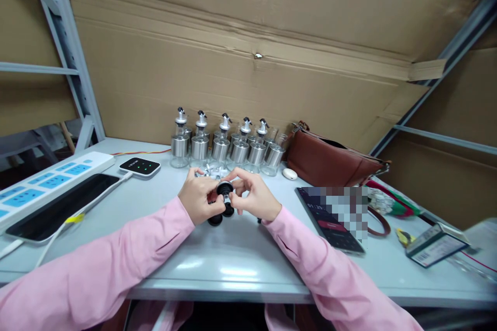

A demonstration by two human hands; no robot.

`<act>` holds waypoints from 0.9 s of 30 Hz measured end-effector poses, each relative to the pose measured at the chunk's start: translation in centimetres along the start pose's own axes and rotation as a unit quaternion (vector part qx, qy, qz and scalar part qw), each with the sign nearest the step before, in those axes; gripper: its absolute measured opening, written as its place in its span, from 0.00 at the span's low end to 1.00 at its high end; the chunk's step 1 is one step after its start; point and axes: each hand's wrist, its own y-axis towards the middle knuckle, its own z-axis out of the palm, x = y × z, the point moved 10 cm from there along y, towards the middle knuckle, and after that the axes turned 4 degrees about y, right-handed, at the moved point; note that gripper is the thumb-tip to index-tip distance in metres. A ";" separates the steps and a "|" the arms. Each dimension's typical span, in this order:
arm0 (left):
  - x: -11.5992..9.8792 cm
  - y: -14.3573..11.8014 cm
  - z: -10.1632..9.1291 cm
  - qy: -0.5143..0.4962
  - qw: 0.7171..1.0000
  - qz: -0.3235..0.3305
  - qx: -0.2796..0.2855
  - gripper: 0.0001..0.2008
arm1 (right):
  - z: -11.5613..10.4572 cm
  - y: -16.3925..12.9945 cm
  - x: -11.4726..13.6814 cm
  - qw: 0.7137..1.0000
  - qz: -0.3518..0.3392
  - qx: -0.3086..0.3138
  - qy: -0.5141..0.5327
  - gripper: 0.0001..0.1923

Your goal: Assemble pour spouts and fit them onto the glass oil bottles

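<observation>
Near the middle of the table, my left hand [200,197] pinches a black bottle stopper with a silvery rim [224,189]. The fingers of my right hand [254,195] are closed around its other side, thumb and fingertips at its lower end. Black round parts [215,220] lie on the table just under my hands, partly covered by them. Behind my fingers is a small heap of white and silvery pieces [213,170], too small to name. Beyond it stand several glass bottles with metal sleeves [220,148], the front ones mostly topped with silver pour spouts [225,121].
To the left lie a white power strip [54,183], a black phone [64,206] with a cable and a small white device [140,167]. On the right are a brown handbag [330,157], a lit phone [330,219], a white oval case [289,173] and a small box [437,245].
</observation>
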 end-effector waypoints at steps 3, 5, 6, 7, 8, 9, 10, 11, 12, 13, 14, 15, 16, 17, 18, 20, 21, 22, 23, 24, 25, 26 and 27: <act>0.1 -0.1 0.1 0.007 1.000 -0.001 -0.003 0.11 | -0.1 0.0 -0.3 1.000 0.009 -0.001 0.000 0.11; 0.0 -0.1 0.2 0.010 1.000 0.000 -0.002 0.10 | -0.2 0.0 -0.5 1.000 0.009 -0.001 -0.002 0.11; 0.1 -0.1 0.3 0.009 1.000 -0.003 -0.001 0.10 | -0.2 0.0 -0.5 1.000 0.009 -0.002 -0.003 0.11; 0.2 -0.1 0.3 0.010 1.000 -0.007 0.000 0.10 | -0.3 0.0 -0.7 1.000 0.010 -0.001 -0.002 0.12; 0.3 -0.1 0.3 0.013 1.000 -0.014 0.000 0.10 | -0.4 0.0 -0.8 1.000 0.010 0.000 -0.001 0.12; 0.4 -0.1 0.3 0.019 1.000 -0.021 -0.001 0.10 | -0.4 0.1 -0.9 1.000 0.008 0.002 0.001 0.13; 0.5 -0.1 0.2 0.026 0.999 -0.027 -0.003 0.10 | -0.6 0.2 -0.8 1.000 0.002 0.001 0.002 0.14; 0.5 0.0 0.1 0.033 0.999 -0.031 -0.005 0.10 | -0.8 0.3 -0.7 1.000 -0.009 -0.005 0.001 0.15; 0.5 0.0 0.0 0.039 0.999 -0.032 -0.008 0.11 | -1.2 0.4 -0.5 0.999 -0.025 -0.019 -0.004 0.16; 0.5 0.0 -0.1 0.041 0.999 -0.032 -0.012 0.11 | -1.7 0.5 -0.2 0.998 -0.044 -0.036 -0.011 0.16; 0.4 0.0 -0.2 0.040 0.999 -0.032 -0.018 0.11 | -2.1 0.5 0.2 0.996 -0.064 -0.056 -0.018 0.15; 0.4 0.0 -0.3 0.035 0.999 -0.031 -0.024 0.11 | -2.6 0.5 0.5 0.994 -0.080 -0.073 -0.025 0.15; 0.4 0.0 -0.4 0.028 0.999 -0.032 -0.030 0.11 | -2.9 0.5 0.7 0.991 -0.093 -0.087 -0.029 0.15; 0.5 0.0 -0.4 0.019 0.999 -0.033 -0.036 0.11 | -3.1 0.5 0.9 0.990 -0.102 -0.095 -0.030 0.14; 0.5 0.0 -0.5 0.010 0.999 -0.033 -0.041 0.11 | -3.1 0.5 1.1 0.989 -0.108 -0.098 -0.028 0.14; 0.7 0.0 -0.6 -0.005 0.998 -0.036 -0.056 0.10 | -3.2 0.5 1.2 0.988 -0.113 -0.099 -0.026 0.14; 0.8 -0.1 -0.8 -0.009 0.997 -0.035 -0.065 0.09 | -3.1 0.5 1.3 0.988 -0.116 -0.096 -0.027 0.14; 0.8 -0.1 -0.9 -0.010 0.997 -0.032 -0.074 0.09 | -3.0 0.5 1.4 0.988 -0.120 -0.091 -0.028 0.14; 0.7 -0.1 -1.0 -0.009 0.996 -0.027 -0.083 0.10 | -2.9 0.4 1.5 0.988 -0.125 -0.084 -0.031 0.13; 0.5 -0.2 -1.1 -0.008 0.996 -0.018 -0.088 0.10 | -2.9 0.4 1.7 0.988 -0.131 -0.078 -0.032 0.12; 0.3 -0.2 -1.1 -0.007 0.996 -0.008 -0.092 0.10 | -2.8 0.4 1.8 0.988 -0.136 -0.072 -0.031 0.11; 0.1 -0.2 -1.1 -0.006 0.996 0.001 -0.092 0.10 | -2.8 0.4 1.8 0.987 -0.139 -0.069 -0.030 0.10; 0.0 -0.3 -1.2 -0.005 0.996 0.009 -0.093 0.10 | -2.9 0.5 1.8 0.988 -0.137 -0.068 -0.028 0.09</act>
